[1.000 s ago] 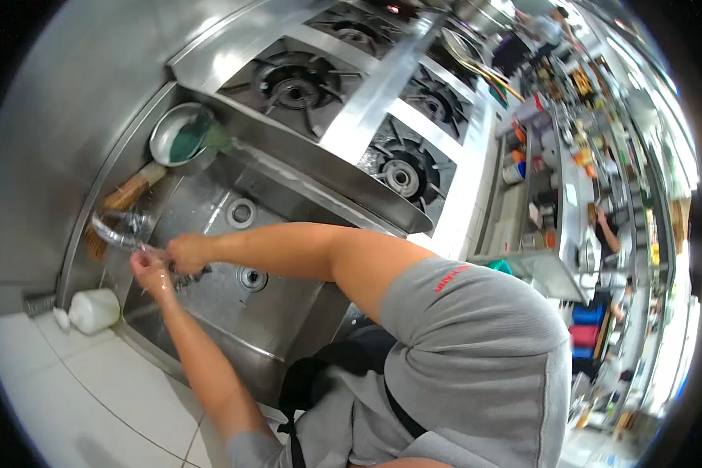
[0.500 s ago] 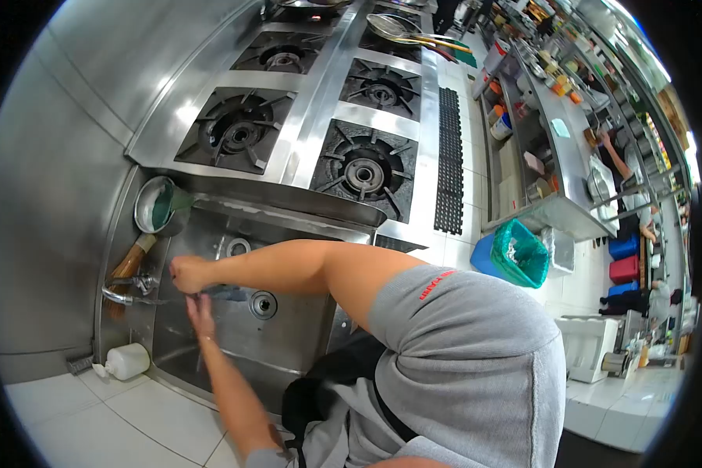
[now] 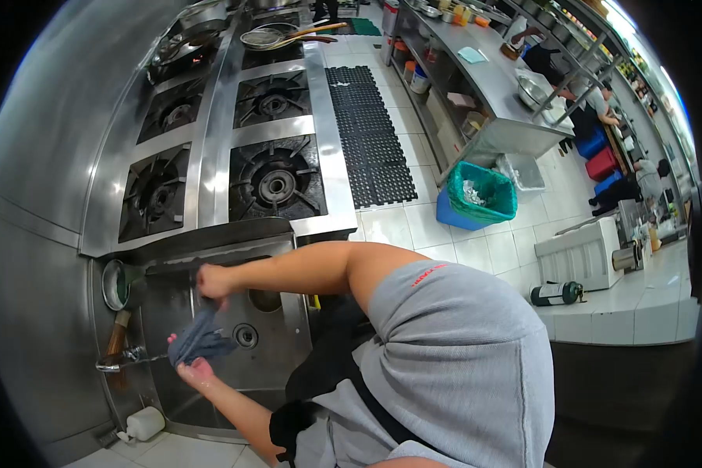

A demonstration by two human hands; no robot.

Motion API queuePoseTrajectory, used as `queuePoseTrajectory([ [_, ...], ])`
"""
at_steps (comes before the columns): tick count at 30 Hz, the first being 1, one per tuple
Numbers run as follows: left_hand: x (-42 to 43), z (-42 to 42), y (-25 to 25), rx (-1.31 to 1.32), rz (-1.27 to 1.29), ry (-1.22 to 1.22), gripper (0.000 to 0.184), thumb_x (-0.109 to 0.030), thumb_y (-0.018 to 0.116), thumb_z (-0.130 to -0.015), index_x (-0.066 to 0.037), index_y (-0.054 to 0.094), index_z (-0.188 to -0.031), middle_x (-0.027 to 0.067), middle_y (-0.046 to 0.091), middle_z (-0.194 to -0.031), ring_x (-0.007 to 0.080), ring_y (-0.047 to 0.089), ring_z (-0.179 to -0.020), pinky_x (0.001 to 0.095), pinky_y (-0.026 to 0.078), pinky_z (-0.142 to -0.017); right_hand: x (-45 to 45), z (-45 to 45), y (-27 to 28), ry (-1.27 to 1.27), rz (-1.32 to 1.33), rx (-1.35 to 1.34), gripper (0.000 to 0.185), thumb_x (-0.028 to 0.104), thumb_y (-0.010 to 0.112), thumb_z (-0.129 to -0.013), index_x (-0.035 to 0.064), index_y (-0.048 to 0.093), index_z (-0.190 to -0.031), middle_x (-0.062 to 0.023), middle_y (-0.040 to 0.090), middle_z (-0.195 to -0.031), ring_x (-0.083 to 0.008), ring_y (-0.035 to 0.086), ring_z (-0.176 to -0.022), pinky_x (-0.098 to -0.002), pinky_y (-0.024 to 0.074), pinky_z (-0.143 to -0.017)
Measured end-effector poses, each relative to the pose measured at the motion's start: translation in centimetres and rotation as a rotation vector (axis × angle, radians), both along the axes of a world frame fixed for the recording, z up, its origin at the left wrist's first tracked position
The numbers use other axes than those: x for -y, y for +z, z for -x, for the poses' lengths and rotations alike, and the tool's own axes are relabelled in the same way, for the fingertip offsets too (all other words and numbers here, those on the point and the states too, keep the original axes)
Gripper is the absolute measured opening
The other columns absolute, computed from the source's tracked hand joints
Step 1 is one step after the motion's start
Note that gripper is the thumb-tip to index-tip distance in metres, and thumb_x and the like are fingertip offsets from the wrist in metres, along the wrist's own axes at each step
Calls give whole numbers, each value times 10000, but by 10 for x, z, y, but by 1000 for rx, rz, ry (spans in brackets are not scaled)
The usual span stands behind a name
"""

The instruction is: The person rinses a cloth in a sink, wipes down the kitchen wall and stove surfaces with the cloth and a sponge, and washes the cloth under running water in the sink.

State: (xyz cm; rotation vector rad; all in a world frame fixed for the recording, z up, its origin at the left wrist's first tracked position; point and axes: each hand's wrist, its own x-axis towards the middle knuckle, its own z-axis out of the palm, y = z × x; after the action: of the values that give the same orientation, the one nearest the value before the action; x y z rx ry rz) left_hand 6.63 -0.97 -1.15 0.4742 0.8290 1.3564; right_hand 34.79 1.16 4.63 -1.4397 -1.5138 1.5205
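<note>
Above the steel sink [image 3: 265, 380], a wet-looking grey-blue cloth [image 3: 204, 337] hangs bunched between my two hands. My right hand [image 3: 214, 282] is closed on its upper end, and a dark bit sticks out past the fist. Lower down, my left hand [image 3: 197, 370] grips the cloth's bulk, its fingers partly covered by the folds. The tap [image 3: 117, 360] reaches in from the left wall close to my left hand; whether water runs is hard to tell. A round drain [image 3: 245, 335] shows in the sink floor beside the cloth.
A metal container [image 3: 118, 284] and a wooden-handled brush [image 3: 118, 337] stand along the sink's wall side. A white bottle [image 3: 145, 423] lies at its near corner. Gas burners [image 3: 277, 186] adjoin the sink. Farther right are a green-lined bin [image 3: 482, 195] and people at a counter.
My hands have moved apart, and the cloth now shows stretched between them. The view has turned, bringing more floor and the white counter into sight.
</note>
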Motion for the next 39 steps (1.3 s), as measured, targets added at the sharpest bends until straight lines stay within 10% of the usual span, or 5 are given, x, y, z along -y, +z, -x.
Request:
queuePoseTrajectory([
  [8, 33, -95, 75, 70, 16, 61, 468, -69, 359, -916, 67, 428, -1358, 178, 435, -1443, 267, 440, -1322, 412, 358, -1118, 60, 51, -37, 57, -520, 222, 711, 261, 833, -628, 8, 514, -1211, -241, 640, -1070, -383, 599, -1088, -431, 488, -897],
  [18, 70, -16, 38, -490, -201, -423, 789, -106, 675, -810, -34, 251, -1472, 125, 244, -1526, 246, 253, -1397, 425, 179, -1131, 40, 26, 2, 118, -147, -72, 243, -2, 649, -646, -30, 645, -888, -124, 657, -755, -199, 662, -665, -333, 542, -580],
  [24, 45, -38, 17, -546, -253, -703, 623, -100, 691, -789, -29, 413, -1342, 128, 558, -1190, 244, 578, -1073, 410, 471, -914, 33, 36, 1, 398, -15, -270, 351, -13, 616, -693, 4, 634, -1043, -122, 639, -899, -196, 654, -814, -346, 546, -652],
  [30, 29, -31, 14, -279, 72, -775, 387, -24, 664, -726, 23, 560, -1095, 96, 612, -863, 263, 647, -793, 393, 542, -711, 71, 19, 34, 414, -1168, 394, 400, 73, 658, -717, 55, 624, -1115, -193, 561, -1206, -374, 661, -887, -449, 561, -707],
  [39, 26, -60, 39, -1663, -440, -724, 319, -159, 755, -693, -15, 649, -957, 198, 690, -951, 316, 671, -685, 425, 539, -649, 51, 50, 24, 644, -632, 763, 282, 209, 695, -642, 66, 722, -883, -140, 709, -878, -300, 687, -793, -427, 521, -649],
])
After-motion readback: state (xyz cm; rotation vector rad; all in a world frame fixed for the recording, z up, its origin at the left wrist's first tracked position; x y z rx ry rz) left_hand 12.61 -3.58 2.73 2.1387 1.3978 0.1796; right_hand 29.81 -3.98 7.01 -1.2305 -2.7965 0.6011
